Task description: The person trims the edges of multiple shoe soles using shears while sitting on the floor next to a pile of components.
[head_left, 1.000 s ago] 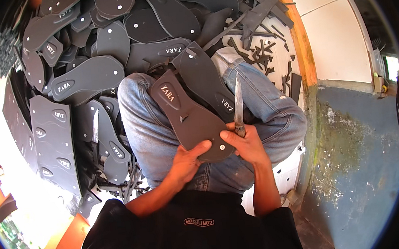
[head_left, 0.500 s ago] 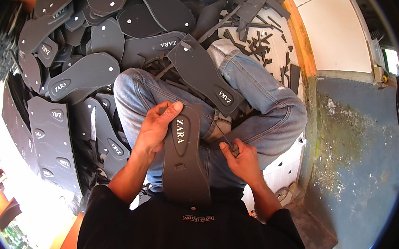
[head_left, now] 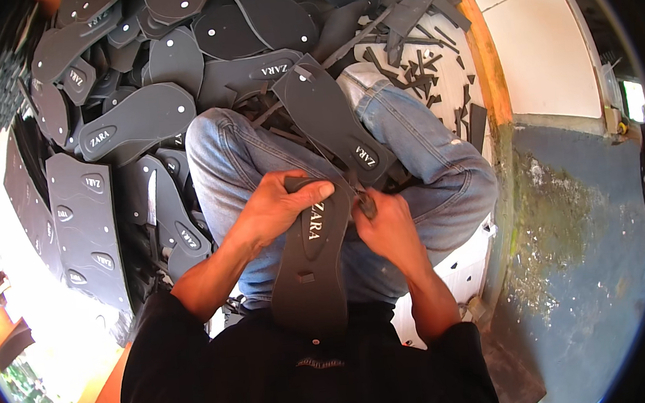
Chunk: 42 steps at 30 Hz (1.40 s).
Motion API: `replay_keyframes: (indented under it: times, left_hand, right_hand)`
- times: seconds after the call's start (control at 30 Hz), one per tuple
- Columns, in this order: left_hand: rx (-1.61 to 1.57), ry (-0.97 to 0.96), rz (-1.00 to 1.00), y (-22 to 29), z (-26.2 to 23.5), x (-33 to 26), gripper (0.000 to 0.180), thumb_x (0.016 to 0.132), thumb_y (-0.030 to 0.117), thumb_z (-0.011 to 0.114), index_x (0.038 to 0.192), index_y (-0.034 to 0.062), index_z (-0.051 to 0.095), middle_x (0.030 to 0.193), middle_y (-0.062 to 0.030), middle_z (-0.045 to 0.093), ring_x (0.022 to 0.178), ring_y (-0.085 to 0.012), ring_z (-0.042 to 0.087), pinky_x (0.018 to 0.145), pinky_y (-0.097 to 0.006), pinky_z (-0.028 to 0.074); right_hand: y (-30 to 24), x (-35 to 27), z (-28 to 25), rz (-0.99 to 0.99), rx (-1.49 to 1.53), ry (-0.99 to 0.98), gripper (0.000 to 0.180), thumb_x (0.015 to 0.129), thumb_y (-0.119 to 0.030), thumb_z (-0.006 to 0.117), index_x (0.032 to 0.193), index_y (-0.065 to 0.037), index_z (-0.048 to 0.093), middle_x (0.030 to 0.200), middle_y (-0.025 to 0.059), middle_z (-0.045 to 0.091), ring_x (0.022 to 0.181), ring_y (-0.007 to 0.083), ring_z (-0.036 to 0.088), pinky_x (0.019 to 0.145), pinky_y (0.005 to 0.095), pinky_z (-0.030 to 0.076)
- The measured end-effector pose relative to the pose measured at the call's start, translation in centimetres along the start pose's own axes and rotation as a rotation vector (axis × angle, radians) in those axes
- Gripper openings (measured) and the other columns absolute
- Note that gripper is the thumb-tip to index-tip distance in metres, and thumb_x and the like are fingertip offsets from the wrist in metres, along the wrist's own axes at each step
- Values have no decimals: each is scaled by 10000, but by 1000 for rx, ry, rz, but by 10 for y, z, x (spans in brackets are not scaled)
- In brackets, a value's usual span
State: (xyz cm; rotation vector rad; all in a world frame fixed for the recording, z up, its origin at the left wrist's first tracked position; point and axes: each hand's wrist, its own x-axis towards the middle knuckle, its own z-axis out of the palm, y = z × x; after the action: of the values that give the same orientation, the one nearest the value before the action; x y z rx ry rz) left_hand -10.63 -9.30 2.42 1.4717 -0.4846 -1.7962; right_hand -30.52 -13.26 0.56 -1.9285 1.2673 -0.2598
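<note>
A worn blue-grey floor [head_left: 584, 257] fills the right side, while the picture's dark round rim cuts off its far and near parts. On the far left, a heap of dark soles [head_left: 142, 119] overlaps so much that many outlines are hidden. A sole [head_left: 309, 267] stretches over the person's lap, its near end hard to tell from the black shirt [head_left: 307, 392]. The left hand [head_left: 281, 206] pinches its far end, thumb on top, the other fingers mostly concealed underneath. The right hand [head_left: 386, 223] is closed around a knife [head_left: 368, 205] at the sole's right edge; the blade is blurred, and whether it touches cannot be told. Another knife [head_left: 153, 200] lies left of the jeans [head_left: 439, 147], its handle lost in shadow.
</note>
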Motion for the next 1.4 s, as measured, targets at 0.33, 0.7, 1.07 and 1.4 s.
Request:
replay_keyframes:
  times: [0.33,0.7,1.07,1.4]
  left_hand:
    - [-683,427,555,2,-31,16,311,888,159,606,1149,3,541,976,-86,632,937,-164,615,772,-298,531]
    - [-863,-110,103,-36,88,20,184,849,139,669,1013,107,591,957,12,649,851,-86,618,718,-237,510]
    - [-704,-131,87,-60,71,16,189,841,140,677,998,65,604,926,-22,658,785,-102,616,659,-235,495]
    - [-474,-92,4,-69,52,-8,240,807,111,689,1016,22,612,857,-43,659,721,-114,628,562,-231,511]
  right_hand:
    - [42,-4,-33,361,379,345,332,871,-183,637,623,-13,497,531,-50,393,529,62,325,465,270,284]
    - [33,-61,-34,292,-33,336,327,854,-176,640,627,-14,471,491,155,480,426,317,481,441,396,367]
    - [30,-70,-36,413,-113,119,209,814,-180,611,700,-14,555,591,212,567,590,429,570,546,481,437]
    - [22,0,-25,169,64,0,220,817,-175,584,737,29,584,653,244,572,664,435,569,614,472,432]
